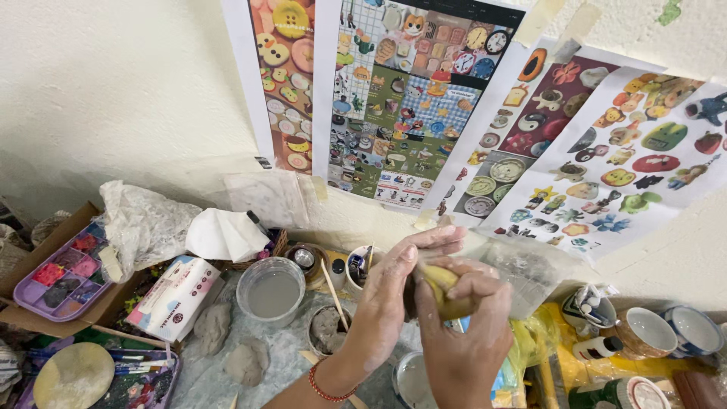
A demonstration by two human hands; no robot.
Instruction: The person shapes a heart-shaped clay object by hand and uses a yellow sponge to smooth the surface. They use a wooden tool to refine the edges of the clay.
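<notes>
- Both hands are meeting above the cluttered counter [227, 379], raised in front of the wall posters [409, 98].
- Right hand [466, 333] is clenching around a yellow sponge [438, 279]; grip closed tight, fingers wrapped over it, a dark brownish piece [454, 307] showing underneath.
- Left hand [397, 291] is lying flat against the sponge's left side, fingers extended and nearly straight, thumb tucked behind; it is pressing, not wrapping. Can't tell whether it is actually gripping anything.
- Both hands are coated in pale clay residue; red bead bracelet [322, 390] is sitting on the left wrist.
- Below the hands: plastic cup of cloudy water [271, 291], small pot of grey slip [327, 329] with a wooden stick [334, 284] in it, two grey clay lumps [213, 327] on the plastic sheet.
- Far left: purple paint tray [60, 274]. Far right: glazed cups [644, 331].
</notes>
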